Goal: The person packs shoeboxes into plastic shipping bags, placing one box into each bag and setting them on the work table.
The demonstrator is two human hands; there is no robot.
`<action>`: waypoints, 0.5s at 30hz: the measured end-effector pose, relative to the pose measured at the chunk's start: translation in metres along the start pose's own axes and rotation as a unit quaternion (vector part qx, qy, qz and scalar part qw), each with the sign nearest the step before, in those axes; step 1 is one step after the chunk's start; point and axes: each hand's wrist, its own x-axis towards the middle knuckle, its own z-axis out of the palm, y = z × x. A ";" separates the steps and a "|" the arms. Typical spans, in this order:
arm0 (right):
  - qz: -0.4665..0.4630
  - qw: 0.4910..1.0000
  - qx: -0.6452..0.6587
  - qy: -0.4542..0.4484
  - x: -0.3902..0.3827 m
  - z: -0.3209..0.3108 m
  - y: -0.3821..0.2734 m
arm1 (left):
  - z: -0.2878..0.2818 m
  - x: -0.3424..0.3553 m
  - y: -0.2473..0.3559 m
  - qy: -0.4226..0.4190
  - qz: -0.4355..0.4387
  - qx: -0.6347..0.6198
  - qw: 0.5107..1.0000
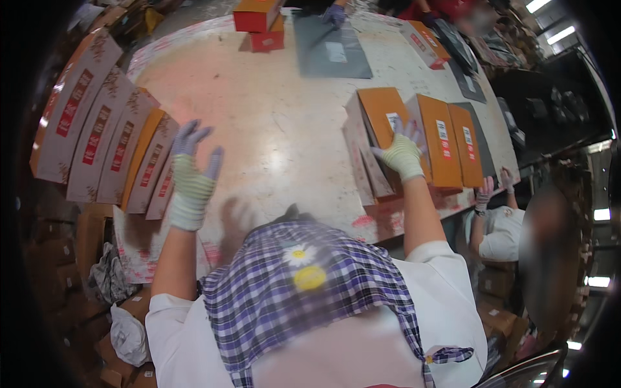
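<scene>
I wear striped pale gloves with lilac fingers on both hands. My left hand point(193, 171) is held up with thumb and fingers spread, nothing in it. Just beside it, a row of printed cardboard boxes point(123, 142), pale with red labels, leans at the table's left edge. An orange side point(142, 158) shows among them. My right hand point(404, 154) lies with spread fingers on an orange box point(381, 107) bearing a white label. Right of that hand, two more orange boxes point(440, 142) stand close together; pale box sides point(362, 155) show on its left.
The worn white table point(272, 129) has red-stained edges. At its far side are orange-and-red boxes point(259, 16) and a grey plastic mailer bag point(330, 48) under another person's gloved hand point(334, 14). A co-worker's hands point(485, 192) reach in at right. Cartons point(58, 258) crowd the lower left.
</scene>
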 end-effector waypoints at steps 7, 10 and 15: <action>-0.054 0.998 0.001 -0.015 -0.037 -0.005 -0.037 | 0.191 -0.036 0.037 -0.335 -0.471 -0.355 0.735; -0.071 0.997 -0.001 -0.011 -0.054 -0.007 -0.053 | 0.251 -0.043 0.048 -0.364 -0.539 -0.475 0.592; -0.096 0.995 -0.004 -0.008 -0.063 -0.004 -0.060 | 0.279 -0.052 0.077 -0.283 -0.497 -0.606 0.553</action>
